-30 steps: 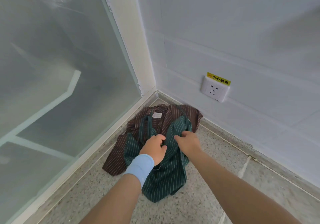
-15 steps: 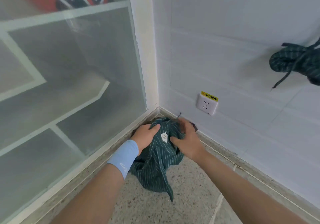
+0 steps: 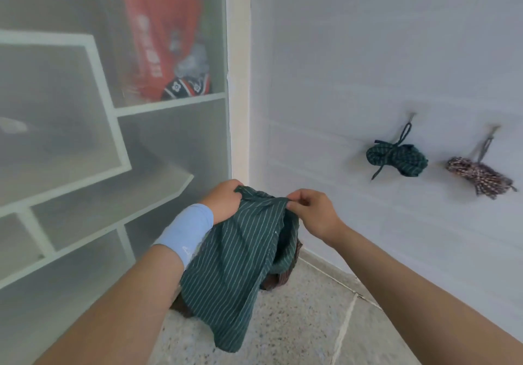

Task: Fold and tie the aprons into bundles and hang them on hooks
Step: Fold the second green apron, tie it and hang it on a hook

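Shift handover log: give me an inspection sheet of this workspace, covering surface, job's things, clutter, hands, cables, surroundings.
Surface: speckled floor, brown apron lying on it.
Job's things: green apron held up, unfolded; green bundle and brown bundle hang on hooks.
Clutter: nothing seen.
Hands: left hand and right hand both grip the green apron's top edge.
Cables: nothing seen.
Surroundings: white wall; frosted cabinet, red item inside.

Two tied bundles point(image 3: 397, 157) point(image 3: 478, 178), two hooks point(image 3: 412, 115) point(image 3: 495, 129), two aprons point(image 3: 235, 265) point(image 3: 278, 278), two hands point(image 3: 223, 203) point(image 3: 314, 212).
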